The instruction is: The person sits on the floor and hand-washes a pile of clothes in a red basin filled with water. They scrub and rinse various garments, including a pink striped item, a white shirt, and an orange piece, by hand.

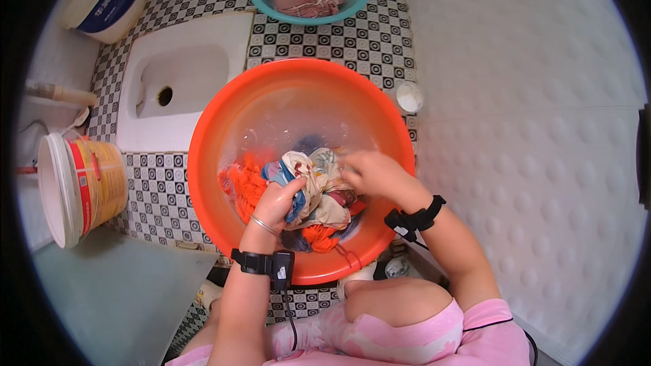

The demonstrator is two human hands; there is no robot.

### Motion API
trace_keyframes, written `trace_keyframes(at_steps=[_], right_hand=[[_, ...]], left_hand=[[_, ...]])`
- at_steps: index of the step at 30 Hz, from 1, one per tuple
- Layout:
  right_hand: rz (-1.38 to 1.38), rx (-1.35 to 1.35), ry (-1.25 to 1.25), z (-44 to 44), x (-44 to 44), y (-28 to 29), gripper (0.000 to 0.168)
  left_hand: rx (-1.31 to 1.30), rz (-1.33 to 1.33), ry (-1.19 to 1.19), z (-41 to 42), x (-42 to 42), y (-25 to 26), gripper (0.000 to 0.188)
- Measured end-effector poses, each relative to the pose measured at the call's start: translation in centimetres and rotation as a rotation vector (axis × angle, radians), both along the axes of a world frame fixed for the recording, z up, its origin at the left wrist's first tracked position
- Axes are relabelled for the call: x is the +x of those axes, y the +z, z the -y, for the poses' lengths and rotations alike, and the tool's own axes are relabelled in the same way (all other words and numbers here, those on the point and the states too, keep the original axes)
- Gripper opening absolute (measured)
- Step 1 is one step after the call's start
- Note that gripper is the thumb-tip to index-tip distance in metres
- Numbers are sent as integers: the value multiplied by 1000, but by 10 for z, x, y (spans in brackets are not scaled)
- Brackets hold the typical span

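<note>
A large orange plastic basin (300, 73) holds cloudy water and wet clothes. My left hand (278, 202) grips a bunched cream printed garment (311, 183) with blue parts, thumb on top, at the middle of the basin. At the right side of the bundle is my right hand (374, 173), fingers bent and somewhat blurred; whether it holds cloth cannot be told. Orange cloth (246, 183) lies left of the bundle, and more orange cloth shows below it. Dark cloth is partly under water. Each wrist wears a black strap with a small device.
Beyond the basin stands a teal basin (257, 2) of clothes. A white squat toilet (190, 79) is at the left, with a white bucket (122, 25) behind and a yellow-red bucket (104, 183) nearer. A small tub of white powder (409, 97) sits by the right wall.
</note>
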State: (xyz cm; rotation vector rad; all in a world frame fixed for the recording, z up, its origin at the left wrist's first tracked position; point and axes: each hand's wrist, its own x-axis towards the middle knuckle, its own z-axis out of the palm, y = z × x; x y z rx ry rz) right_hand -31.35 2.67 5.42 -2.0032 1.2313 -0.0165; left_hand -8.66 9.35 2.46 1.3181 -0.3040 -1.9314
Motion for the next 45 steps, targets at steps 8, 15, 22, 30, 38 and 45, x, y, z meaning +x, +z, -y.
trace_keyframes(at_steps=[8, 15, 22, 30, 38, 45], right_hand=[[-151, -340, -739, 87, -111, -6, 22], [-257, -213, -495, 121, -135, -44, 22], [-295, -255, -230, 142, -127, -78, 15], [-331, -221, -376, 144, -137, -60, 11], [240, 153, -38, 46, -1, 24, 13], [-186, 223, 271, -8, 37, -19, 14]], left_hand=[[130, 40, -65, 10, -13, 1, 26], [136, 64, -50, 11, -16, -3, 26], [136, 14, 64, 11, -12, -5, 22], [62, -17, 220, 19, 30, 7, 29], [81, 6, 358, 6, 81, -2, 29], [-7, 123, 334, -3, 87, -2, 25]])
